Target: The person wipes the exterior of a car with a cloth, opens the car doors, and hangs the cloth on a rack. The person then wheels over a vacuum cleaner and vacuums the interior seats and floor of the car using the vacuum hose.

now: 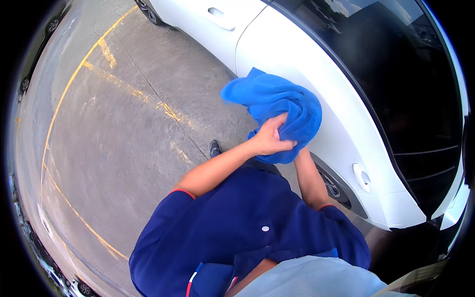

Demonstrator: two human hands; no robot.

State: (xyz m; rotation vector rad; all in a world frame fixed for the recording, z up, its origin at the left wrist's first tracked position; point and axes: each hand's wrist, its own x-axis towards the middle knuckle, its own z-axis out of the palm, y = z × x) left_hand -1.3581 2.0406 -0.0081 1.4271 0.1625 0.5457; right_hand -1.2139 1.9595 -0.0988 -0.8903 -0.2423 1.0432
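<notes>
- The blue cloth [297, 106] is off the ground and gathered in a loose bundle in front of me, with one corner flaring out to the side.
- My left hand [271, 137] is clamped on the near side of the bundle, thumb and fingers pressed into its folds.
- My right forearm [311, 180] runs up behind the bundle; the cloth covers my right hand, so I cannot tell whether it grips.
- As I judge it, the gathering is done, but the cloth is neither spread flat nor neatly folded.
- How much is left I cannot say: the side of the white car [316, 62] shows no mark dividing a finished part from an untouched one.
- The cloth overlaps the car's side in my view; I cannot tell whether they touch.
- Around the cloth are an upper door handle [221, 19], a lower door handle [361, 177] and the dark window glass [391, 74].
- The lower wheel [336, 188] sits just beyond my right forearm, partly hidden by it.
- The bundle itself blocks part of the bodywork, and the handles stand out from the panels.
- My shoe [214, 148] is on the concrete [123, 163], near worn yellow lines [64, 101]; a dark vehicle stands well apart, at the edge of view.
</notes>
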